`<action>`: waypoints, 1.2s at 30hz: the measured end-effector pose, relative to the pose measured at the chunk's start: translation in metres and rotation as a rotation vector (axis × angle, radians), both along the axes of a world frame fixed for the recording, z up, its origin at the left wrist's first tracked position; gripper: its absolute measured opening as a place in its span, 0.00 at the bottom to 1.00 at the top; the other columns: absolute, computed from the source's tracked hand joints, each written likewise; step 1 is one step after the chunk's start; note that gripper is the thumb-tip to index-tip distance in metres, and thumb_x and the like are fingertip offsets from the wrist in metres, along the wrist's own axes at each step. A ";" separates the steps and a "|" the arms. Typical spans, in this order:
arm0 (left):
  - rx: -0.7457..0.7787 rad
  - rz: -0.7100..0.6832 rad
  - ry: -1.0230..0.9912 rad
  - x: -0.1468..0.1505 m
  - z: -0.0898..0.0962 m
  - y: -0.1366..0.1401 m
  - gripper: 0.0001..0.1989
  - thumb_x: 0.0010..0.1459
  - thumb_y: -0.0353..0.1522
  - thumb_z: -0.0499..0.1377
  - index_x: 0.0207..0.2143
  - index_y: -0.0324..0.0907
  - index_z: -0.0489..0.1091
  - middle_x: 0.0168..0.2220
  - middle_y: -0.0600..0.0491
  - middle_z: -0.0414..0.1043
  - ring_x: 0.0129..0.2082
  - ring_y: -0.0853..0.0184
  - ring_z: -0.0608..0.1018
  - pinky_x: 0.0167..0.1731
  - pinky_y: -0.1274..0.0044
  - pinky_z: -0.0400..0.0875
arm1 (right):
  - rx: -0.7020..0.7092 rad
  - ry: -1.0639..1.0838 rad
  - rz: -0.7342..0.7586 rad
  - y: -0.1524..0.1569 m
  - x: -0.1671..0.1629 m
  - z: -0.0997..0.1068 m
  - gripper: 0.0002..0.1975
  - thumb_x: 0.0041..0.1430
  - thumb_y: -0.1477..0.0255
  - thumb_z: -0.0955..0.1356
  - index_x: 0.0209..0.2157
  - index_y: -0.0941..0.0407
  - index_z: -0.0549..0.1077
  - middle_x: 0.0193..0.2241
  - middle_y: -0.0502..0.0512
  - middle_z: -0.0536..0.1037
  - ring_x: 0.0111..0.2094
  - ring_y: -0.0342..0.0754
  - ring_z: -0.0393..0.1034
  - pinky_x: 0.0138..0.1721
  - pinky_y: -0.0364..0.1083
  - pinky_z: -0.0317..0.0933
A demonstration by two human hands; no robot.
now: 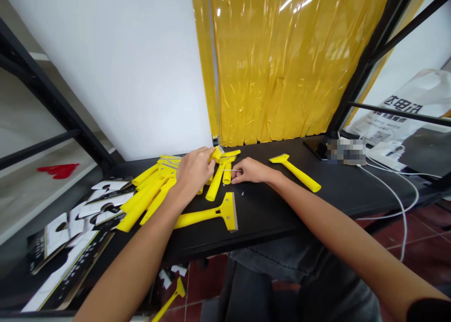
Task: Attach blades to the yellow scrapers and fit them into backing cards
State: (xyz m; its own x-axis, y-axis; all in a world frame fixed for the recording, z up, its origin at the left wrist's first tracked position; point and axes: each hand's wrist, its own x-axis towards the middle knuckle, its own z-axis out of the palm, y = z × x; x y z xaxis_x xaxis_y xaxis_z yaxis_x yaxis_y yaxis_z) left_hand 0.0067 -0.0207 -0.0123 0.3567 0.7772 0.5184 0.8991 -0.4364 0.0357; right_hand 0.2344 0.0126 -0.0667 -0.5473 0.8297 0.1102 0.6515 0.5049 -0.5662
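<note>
My left hand (195, 169) is closed around a yellow scraper (217, 153), whose head shows past the thumb. Between the closed fingers of my right hand (249, 170) is a thin metal rod (229, 170), pointing left towards the scrapers; its handle end is hidden. Right beside the hands lie other yellow scrapers (213, 187). Nearer to me, a scraper with a wide blade head (229, 211) rests on the black table (271, 218). A tiny metal piece (242, 193) lies below my right hand.
A pile of yellow scrapers (144, 197) and printed cards (75, 256) lie at the left. One scraper (299, 172) is at the right, near a phone (316, 149) and white cables (398, 195). Another scraper (172, 298) is below the table edge. Black frame posts (52, 92) flank the table.
</note>
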 end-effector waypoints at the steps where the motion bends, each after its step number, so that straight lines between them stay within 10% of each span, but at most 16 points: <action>1: -0.001 -0.008 -0.009 0.000 0.001 -0.001 0.21 0.64 0.30 0.53 0.56 0.45 0.76 0.47 0.46 0.81 0.42 0.55 0.81 0.40 0.68 0.71 | 0.015 -0.016 -0.003 -0.001 -0.002 0.000 0.06 0.54 0.69 0.75 0.34 0.57 0.82 0.28 0.51 0.81 0.30 0.45 0.73 0.31 0.42 0.55; 10: 0.005 -0.234 -0.455 -0.006 0.033 -0.030 0.12 0.61 0.35 0.61 0.43 0.40 0.81 0.34 0.49 0.81 0.33 0.62 0.79 0.34 0.75 0.69 | 0.179 -0.180 0.024 -0.007 -0.005 0.003 0.04 0.53 0.77 0.68 0.26 0.56 0.74 0.24 0.49 0.76 0.25 0.42 0.64 0.31 0.42 0.51; 19: -0.821 -0.477 -1.186 0.008 0.026 -0.024 0.13 0.54 0.37 0.69 0.28 0.34 0.76 0.19 0.55 0.66 0.15 0.75 0.65 0.17 0.81 0.58 | 0.235 0.026 -0.056 0.000 0.010 0.009 0.01 0.51 0.74 0.69 0.27 0.57 0.75 0.25 0.50 0.76 0.26 0.42 0.62 0.31 0.42 0.52; 27: -1.033 -0.394 -1.372 0.018 0.003 -0.004 0.09 0.57 0.31 0.67 0.28 0.31 0.77 0.21 0.52 0.67 0.15 0.78 0.65 0.14 0.84 0.55 | 0.146 0.822 -0.115 -0.007 0.010 0.033 0.15 0.53 0.60 0.73 0.35 0.57 0.76 0.25 0.47 0.68 0.25 0.40 0.55 0.29 0.43 0.53; 36: -1.001 -0.382 -1.357 0.027 -0.002 -0.011 0.08 0.56 0.29 0.66 0.27 0.32 0.76 0.20 0.53 0.66 0.15 0.77 0.65 0.15 0.83 0.57 | 0.143 0.791 -0.039 -0.016 -0.014 0.024 0.17 0.52 0.58 0.75 0.35 0.57 0.77 0.21 0.40 0.50 0.23 0.40 0.44 0.28 0.44 0.46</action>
